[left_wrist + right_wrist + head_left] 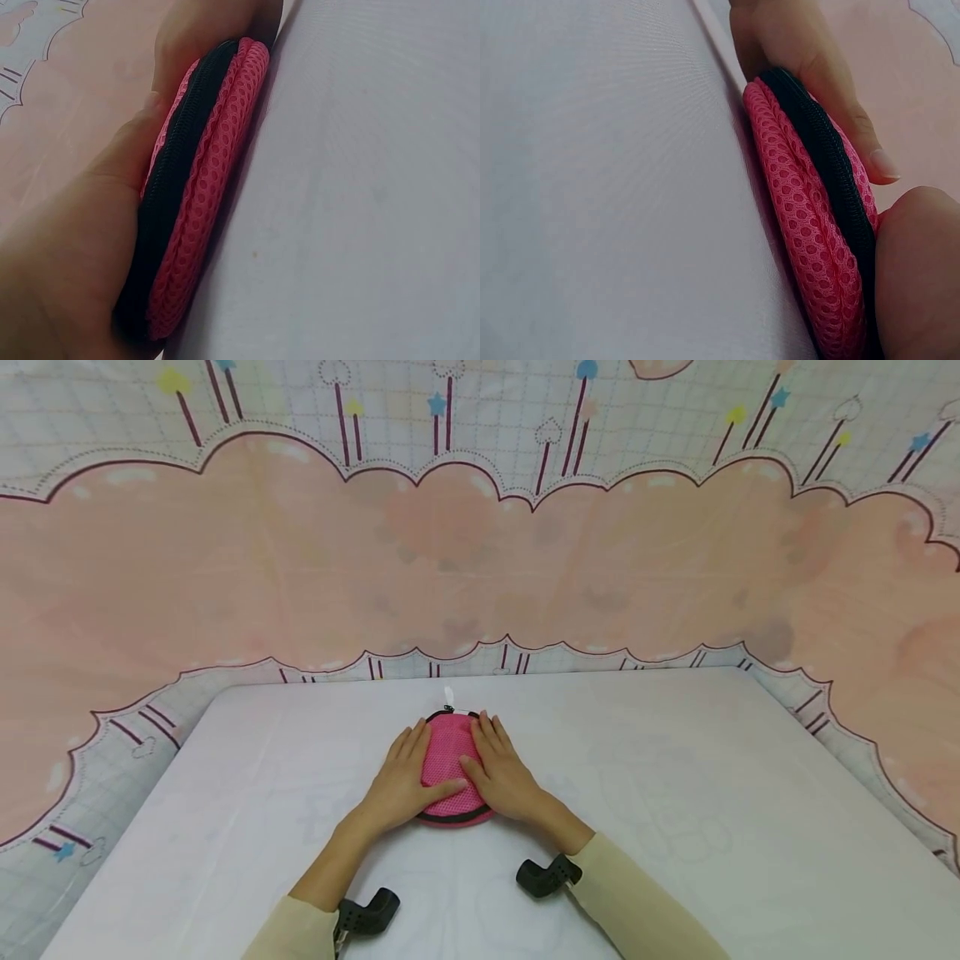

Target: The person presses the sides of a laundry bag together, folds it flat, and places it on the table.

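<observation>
A pink mesh zip pouch [448, 756] with a black zipper band lies flat on the white table. My left hand [403, 783] rests on its left side, fingers straight and pointing away, thumb across the top. On the right side lies my right hand [508, 777], its fingers extended along the edge and its thumb on the mesh. Seen from the left wrist, the black zipper [176, 165] runs round the pouch's side above a pink mesh base. The right wrist view shows the same zipper [829, 157] beside the left thumb. What the pouch contains is hidden.
The white table [675, 793] extends on both sides of the pouch. A white pull tab [448, 695] sticks out at the pouch's far end. Black wrist devices [369, 913] sit at both sleeves. Behind the table hangs a peach patterned cloth [480, 577].
</observation>
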`<state>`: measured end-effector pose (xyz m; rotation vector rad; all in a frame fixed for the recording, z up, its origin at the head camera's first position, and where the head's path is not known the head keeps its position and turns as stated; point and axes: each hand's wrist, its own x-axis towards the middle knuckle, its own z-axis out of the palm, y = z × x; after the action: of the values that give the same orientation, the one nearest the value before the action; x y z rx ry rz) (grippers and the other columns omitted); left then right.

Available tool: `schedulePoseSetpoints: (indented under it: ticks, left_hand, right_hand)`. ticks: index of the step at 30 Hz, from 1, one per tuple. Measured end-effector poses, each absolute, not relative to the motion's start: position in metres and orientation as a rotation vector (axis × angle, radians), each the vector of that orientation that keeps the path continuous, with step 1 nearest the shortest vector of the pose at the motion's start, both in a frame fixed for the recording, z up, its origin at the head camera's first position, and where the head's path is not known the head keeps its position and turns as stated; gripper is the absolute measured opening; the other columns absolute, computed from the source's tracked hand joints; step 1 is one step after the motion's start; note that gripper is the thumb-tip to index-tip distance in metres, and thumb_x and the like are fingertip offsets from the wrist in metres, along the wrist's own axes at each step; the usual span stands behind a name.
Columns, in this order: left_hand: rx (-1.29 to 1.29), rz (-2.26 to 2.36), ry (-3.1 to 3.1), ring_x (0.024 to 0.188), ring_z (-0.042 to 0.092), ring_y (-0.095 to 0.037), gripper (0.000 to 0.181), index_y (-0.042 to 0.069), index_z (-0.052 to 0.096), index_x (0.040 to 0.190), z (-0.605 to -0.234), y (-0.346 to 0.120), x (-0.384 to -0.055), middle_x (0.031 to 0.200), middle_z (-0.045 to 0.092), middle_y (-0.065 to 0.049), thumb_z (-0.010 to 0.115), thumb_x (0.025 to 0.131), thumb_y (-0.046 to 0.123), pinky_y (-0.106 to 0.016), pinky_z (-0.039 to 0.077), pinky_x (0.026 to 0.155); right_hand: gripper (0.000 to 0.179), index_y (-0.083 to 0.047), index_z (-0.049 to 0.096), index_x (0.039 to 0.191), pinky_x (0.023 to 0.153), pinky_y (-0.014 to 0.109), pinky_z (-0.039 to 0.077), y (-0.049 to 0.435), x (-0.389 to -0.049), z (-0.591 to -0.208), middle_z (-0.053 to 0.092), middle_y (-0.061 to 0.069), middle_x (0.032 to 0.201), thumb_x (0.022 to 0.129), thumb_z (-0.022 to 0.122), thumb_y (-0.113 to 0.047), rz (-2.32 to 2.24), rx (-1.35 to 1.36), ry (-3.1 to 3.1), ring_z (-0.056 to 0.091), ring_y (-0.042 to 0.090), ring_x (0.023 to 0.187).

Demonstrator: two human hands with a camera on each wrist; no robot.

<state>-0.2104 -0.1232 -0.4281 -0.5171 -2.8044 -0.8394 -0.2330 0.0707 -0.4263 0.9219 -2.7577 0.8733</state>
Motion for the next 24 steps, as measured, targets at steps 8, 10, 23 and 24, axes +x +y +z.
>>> schedulePoseSetpoints:
  ticks: [8, 10, 23, 24]
  left_hand:
    - [-0.516, -0.848, -2.817, 0.141, 0.012, -0.041, 0.102, -0.009, 0.02, 0.147, -0.4292, -0.1235, -0.2126, 0.155, 0.016, -0.023, 0.066, 0.083, 0.055, -0.054, 0.017, 0.112]
    - [-0.517, -0.85, -2.818, 0.142, 0.011, -0.041, 0.102, -0.009, 0.02, 0.147, -0.4294, -0.1235, -0.2129, 0.155, 0.015, -0.022, 0.066, 0.083, 0.055, -0.054, 0.016, 0.112]
    - [-0.501, -0.891, -2.84, 0.141, 0.012, -0.042, 0.101, -0.008, 0.02, 0.148, -0.4251, -0.1243, -0.2144, 0.155, 0.016, -0.022, 0.067, 0.082, 0.054, -0.057, 0.02, 0.11]
    - [-0.496, -0.902, -2.844, 0.141, 0.012, -0.042, 0.102, -0.008, 0.02, 0.148, -0.4245, -0.1243, -0.2144, 0.155, 0.016, -0.022, 0.067, 0.082, 0.054, -0.057, 0.021, 0.11]
  right_hand:
    - [0.062, 0.007, 0.019, 0.148, 0.114, 0.047, 0.013, 0.0711, -0.2347, -0.4287, 0.01, 0.024, 0.156, 0.103, 0.038, -0.032, 0.851, 0.919, -2.76, 0.003, 0.038, 0.143]
    - [0.062, 0.008, 0.02, 0.148, 0.114, 0.048, 0.013, 0.0713, -0.2356, -0.4296, 0.011, 0.024, 0.156, 0.103, 0.039, -0.031, 0.859, 0.92, -2.754, 0.004, 0.039, 0.143]
    - [0.061, 0.006, 0.024, 0.148, 0.113, 0.05, 0.014, 0.069, -0.2355, -0.4271, 0.013, 0.022, 0.156, 0.101, 0.045, -0.029, 1.006, 0.885, -2.729, 0.004, 0.038, 0.143]
    - [0.061, 0.005, 0.026, 0.147, 0.113, 0.05, 0.014, 0.0694, -0.2353, -0.4268, 0.014, 0.022, 0.156, 0.101, 0.046, -0.029, 1.033, 0.885, -2.724, 0.005, 0.038, 0.143]
